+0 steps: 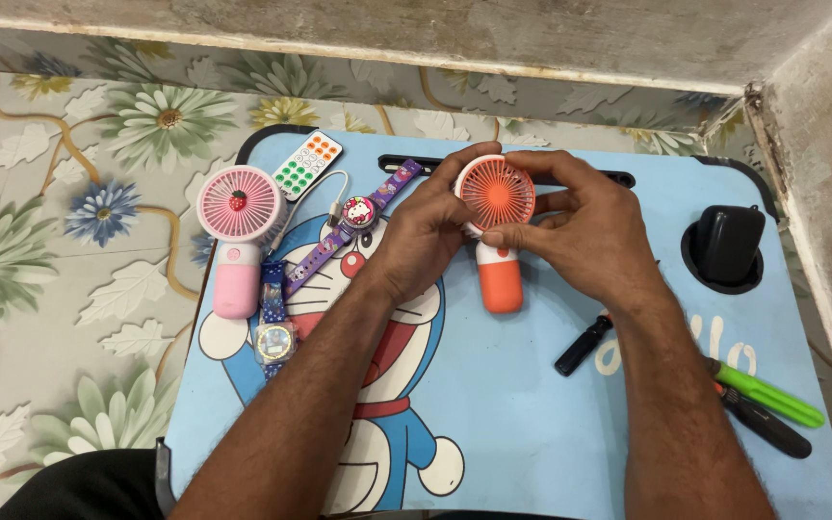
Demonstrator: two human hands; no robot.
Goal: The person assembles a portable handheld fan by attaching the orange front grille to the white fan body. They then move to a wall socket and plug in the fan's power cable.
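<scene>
- Orange plastic makes up the small handheld fan (499,246), which sits at the far middle of the blue cartoon-printed lap table (551,424), its capsule-shaped handle pointing toward the near edge.
- The left hand (421,236) cups the left side of the round fan head, and the right hand (585,231) wraps the right side, its fingers (507,234) pressing along the grille rim; both hands are closed on the head, close together, almost touching.
- The fan looks light and rigid, a hollow shell that one hand could lift easily.
- The thin spokes of the front grille seem the fragile part; pressing there could bend or snap them, so the rim or the smooth handle looks the safer hold.
- The glossy handle may be a little slippery, so a full wrap would suit it better than a pinch.
- Left of it lie a pink fan (238,236), a white remote (306,164) and two children's watches (353,223).
- Right of it, a dark object sits in the cup recess (729,246); a black tool (583,345) and a green-handled tool (772,398) lie nearer.
</scene>
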